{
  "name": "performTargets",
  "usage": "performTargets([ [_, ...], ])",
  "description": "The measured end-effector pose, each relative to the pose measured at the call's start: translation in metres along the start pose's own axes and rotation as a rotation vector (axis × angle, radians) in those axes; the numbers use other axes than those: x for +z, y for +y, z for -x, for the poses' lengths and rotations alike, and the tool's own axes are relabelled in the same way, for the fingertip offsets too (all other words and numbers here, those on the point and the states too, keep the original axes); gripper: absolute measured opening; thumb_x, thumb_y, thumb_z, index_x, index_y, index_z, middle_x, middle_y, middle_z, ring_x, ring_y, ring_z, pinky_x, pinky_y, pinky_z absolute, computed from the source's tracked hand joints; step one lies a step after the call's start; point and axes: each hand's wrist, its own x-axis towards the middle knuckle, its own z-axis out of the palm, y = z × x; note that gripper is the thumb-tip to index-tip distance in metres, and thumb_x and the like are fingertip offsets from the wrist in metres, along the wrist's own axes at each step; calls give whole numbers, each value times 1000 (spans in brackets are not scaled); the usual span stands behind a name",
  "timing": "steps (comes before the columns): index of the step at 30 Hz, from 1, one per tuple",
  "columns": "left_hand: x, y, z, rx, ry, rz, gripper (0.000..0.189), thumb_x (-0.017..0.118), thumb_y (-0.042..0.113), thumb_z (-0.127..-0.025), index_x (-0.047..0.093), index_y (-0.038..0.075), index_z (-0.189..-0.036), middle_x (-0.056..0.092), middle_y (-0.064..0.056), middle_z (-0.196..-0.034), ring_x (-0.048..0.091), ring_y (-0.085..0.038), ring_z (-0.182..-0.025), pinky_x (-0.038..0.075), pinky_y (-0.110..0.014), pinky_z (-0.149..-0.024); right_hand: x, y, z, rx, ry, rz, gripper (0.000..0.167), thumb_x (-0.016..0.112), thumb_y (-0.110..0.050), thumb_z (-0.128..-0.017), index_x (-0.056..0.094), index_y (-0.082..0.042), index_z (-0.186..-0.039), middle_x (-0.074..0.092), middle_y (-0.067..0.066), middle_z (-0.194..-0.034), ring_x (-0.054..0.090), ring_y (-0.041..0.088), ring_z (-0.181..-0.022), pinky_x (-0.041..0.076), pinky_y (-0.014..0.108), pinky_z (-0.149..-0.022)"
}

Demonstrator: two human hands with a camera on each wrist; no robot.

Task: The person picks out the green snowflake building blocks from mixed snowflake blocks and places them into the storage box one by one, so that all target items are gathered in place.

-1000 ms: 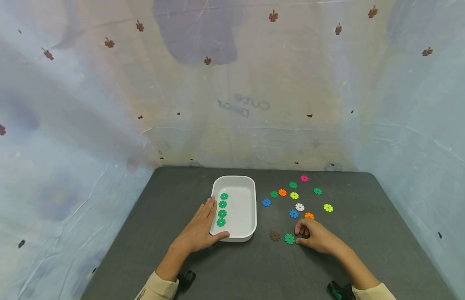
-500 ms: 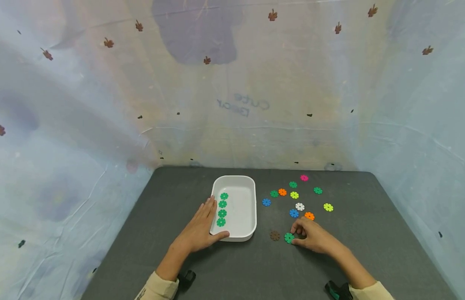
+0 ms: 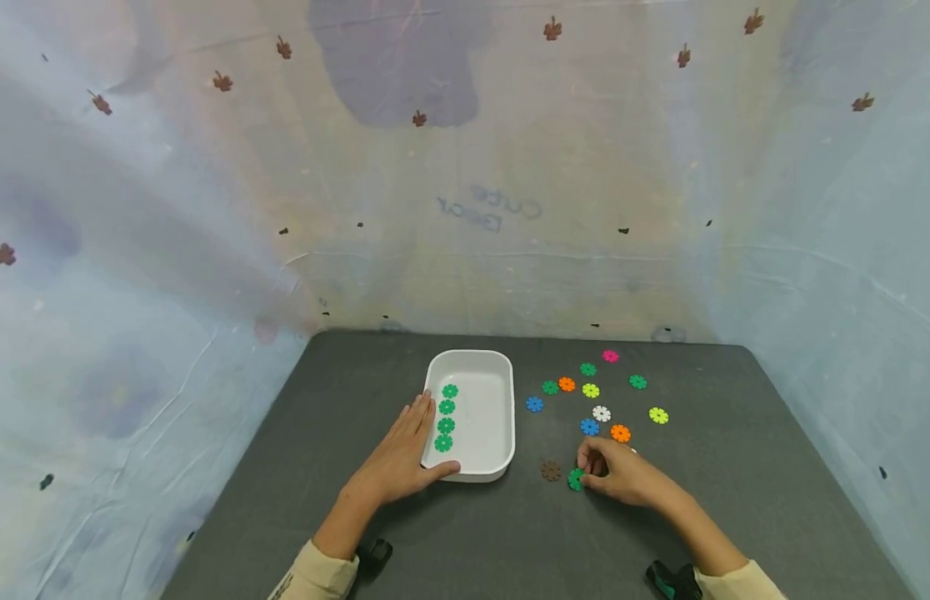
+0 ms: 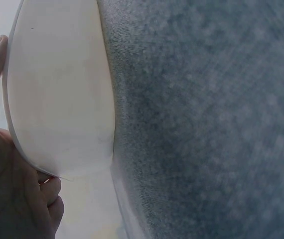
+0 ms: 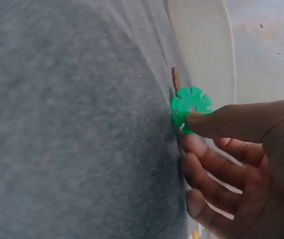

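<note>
My right hand (image 3: 622, 473) pinches a green notched plastic disc (image 5: 191, 102) between thumb and fingers; the disc stands tilted up on its edge close to the table. Just left of it lies a brown disc (image 3: 551, 471), seen nearly edge-on in the right wrist view. My left hand (image 3: 402, 450) rests along the left side of a white tray (image 3: 502, 400), fingers straight at the rim and thumb over the front corner. Inside the tray, several green discs (image 3: 446, 425) form a column along the left wall.
Several loose discs lie right of the tray, among them a blue disc (image 3: 535, 404), a white disc (image 3: 602, 414), an orange disc (image 3: 620, 433) and a pink disc (image 3: 611, 356). The dark grey table (image 3: 360, 375) ends at a hanging patterned sheet (image 3: 465, 275).
My right hand has moved slightly left onto the green disc, which was lying flat and is now pinched and tipped up. The left hand and tray have stayed in place.
</note>
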Motion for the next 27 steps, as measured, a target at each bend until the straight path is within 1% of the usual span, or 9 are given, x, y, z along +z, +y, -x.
performTargets([
  [3, 0, 0, -1, 14, 11, 0, 121, 62, 77, -96, 11, -4, -170, 4, -17, -180, 6, -28, -167, 14, -51, -135, -2, 0, -4, -12, -32, -71, 16, 77, -8, -100, 60, -5, -102, 61, 2, -92, 61, 14, -80, 53, 27, -67],
  [5, 0, 0, -1, 21, 14, 4, 120, 62, 76, -96, 12, -5, -170, 5, -18, -180, 7, -30, -167, 14, -52, -134, -5, -1, -8, -31, -32, -92, 15, 76, -7, -101, 61, -5, -103, 62, 3, -93, 62, 15, -81, 55, 27, -69],
  [7, -1, 1, 0, 17, 1, 2, 121, 62, 76, -96, 10, -4, -170, 3, -18, -180, 6, -30, -167, 13, -51, -135, -7, -4, -13, -70, -12, -95, 13, 75, -6, -101, 63, -5, -104, 64, 4, -95, 63, 15, -84, 56, 28, -72],
  [11, -2, 1, 0, 11, -6, 0, 121, 62, 76, -96, 9, -4, -170, 2, -17, -180, 5, -29, -167, 11, -50, -135, -13, -12, -28, -159, 60, -66, 11, 76, -7, -101, 67, -6, -106, 68, 3, -97, 67, 16, -87, 59, 31, -77],
  [14, -2, 1, 0, 8, -4, -2, 121, 63, 76, -96, 10, -4, -170, 2, -17, -180, 6, -29, -167, 12, -50, -135, -15, -21, -42, -198, 85, -64, 10, 76, -8, -101, 68, -8, -108, 69, 3, -99, 68, 19, -88, 59, 32, -79],
  [19, -1, 1, 0, 2, -12, -3, 121, 62, 76, -96, 8, -3, -170, 2, -16, -180, 5, -28, -167, 11, -49, -135, -17, -39, -68, -216, 53, -124, 10, 74, -9, -103, 69, -6, -112, 69, 6, -103, 69, 24, -93, 60, 34, -84],
  [23, -1, 1, -1, -2, -15, -9, 121, 62, 76, -96, 8, -2, -170, 1, -16, -180, 5, -28, -167, 11, -49, -135, -17, -52, -89, -235, 22, -165, 11, 74, -7, -102, 70, -4, -112, 71, 12, -104, 70, 30, -96, 61, 38, -86],
  [27, 0, 1, -1, -9, -14, -11, 121, 61, 77, -96, 8, -2, -171, 1, -16, -180, 5, -28, -167, 11, -50, -135, -12, -62, -111, -255, -15, -182, 10, 75, -7, -102, 73, -3, -111, 73, 13, -103, 71, 34, -95, 61, 35, -86],
])
